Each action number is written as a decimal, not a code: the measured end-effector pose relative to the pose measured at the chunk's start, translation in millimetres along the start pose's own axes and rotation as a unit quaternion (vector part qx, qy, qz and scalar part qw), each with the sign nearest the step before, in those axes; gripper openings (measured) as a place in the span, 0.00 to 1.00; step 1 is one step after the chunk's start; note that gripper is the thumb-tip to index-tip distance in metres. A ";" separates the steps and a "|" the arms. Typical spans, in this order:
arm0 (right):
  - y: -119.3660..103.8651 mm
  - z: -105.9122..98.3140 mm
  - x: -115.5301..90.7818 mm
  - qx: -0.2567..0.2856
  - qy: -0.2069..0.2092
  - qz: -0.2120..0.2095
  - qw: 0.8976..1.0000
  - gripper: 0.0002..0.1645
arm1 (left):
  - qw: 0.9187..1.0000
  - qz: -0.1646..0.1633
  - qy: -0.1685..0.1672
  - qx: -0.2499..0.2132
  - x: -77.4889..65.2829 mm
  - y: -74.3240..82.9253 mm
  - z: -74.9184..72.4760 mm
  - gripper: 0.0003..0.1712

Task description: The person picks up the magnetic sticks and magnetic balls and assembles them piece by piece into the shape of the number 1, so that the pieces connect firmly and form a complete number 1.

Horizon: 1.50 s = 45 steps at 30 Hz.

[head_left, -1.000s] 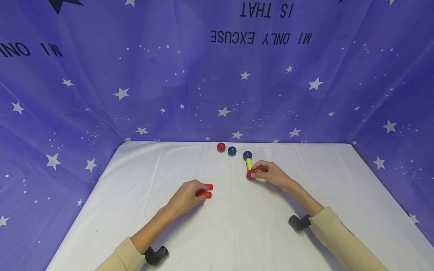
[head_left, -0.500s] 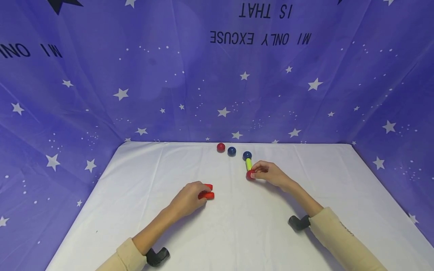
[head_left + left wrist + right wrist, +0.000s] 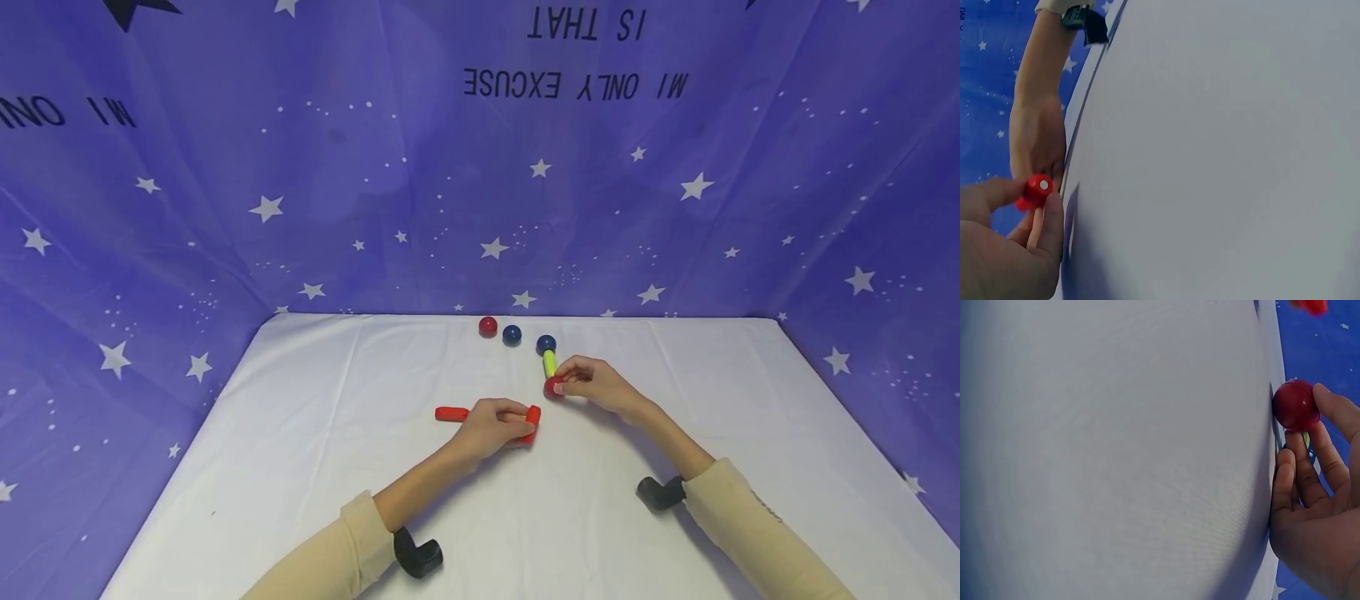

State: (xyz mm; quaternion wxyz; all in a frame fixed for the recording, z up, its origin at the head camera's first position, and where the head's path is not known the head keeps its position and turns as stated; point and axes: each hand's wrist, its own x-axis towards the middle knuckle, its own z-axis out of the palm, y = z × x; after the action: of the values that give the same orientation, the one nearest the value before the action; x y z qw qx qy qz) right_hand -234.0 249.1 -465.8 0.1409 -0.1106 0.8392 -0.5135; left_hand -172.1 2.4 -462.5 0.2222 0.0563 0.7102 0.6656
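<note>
My left hand point(image 3: 483, 432) pinches a red rod point(image 3: 534, 415) between thumb and fingers, held steeply over the middle of the table. In the left wrist view a small pale disc shows on the end of that red rod point(image 3: 1038, 189). A second red rod point(image 3: 451, 413) lies on the cloth just left of the left hand. My right hand point(image 3: 603, 387) holds a red ball point(image 3: 1296, 405) with thumb and fingertips. From this ball a yellow-green rod point(image 3: 550, 363) runs away to a blue ball point(image 3: 546, 343), the three joined in a line on the table.
A loose red ball point(image 3: 488, 327) and a loose blue ball point(image 3: 512, 335) sit near the back edge of the white-covered table point(image 3: 337, 400). A purple star-patterned cloth point(image 3: 450, 192) rises behind the table and at both sides.
The left hand has picked up one of the two red rods and carried it right, turning it from lying to steep. The other red rod stays behind. The right hand has kept its hold.
</note>
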 end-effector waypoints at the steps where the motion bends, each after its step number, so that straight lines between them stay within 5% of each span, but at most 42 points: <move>1: 1.5 0.1 0.7 0.002 -0.001 0.000 1.000 0.17 | 1.000 -0.005 0.005 -0.015 2.3 0.5 5.6 0.16; 8: 4.9 -0.6 1.6 0.010 -0.004 -0.004 1.000 0.17 | 0.996 -0.036 0.045 -0.062 19.5 5.1 32.4 0.14; 15: 6.9 -1.6 2.0 0.012 -0.008 -0.009 1.000 0.16 | 0.995 -0.038 0.070 -0.054 27.2 6.5 45.2 0.12; 45: 4.6 -0.6 2.7 0.004 -0.008 -0.004 1.000 0.16 | 0.997 -0.011 0.078 0.013 29.4 7.7 49.5 0.12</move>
State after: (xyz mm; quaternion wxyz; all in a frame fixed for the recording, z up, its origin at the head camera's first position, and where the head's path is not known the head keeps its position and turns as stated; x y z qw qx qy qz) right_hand -236.9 250.8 -469.9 0.1460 -0.1177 0.8356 -0.5163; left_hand -180.8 59.9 -462.9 0.1727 -0.0002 0.7347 0.6561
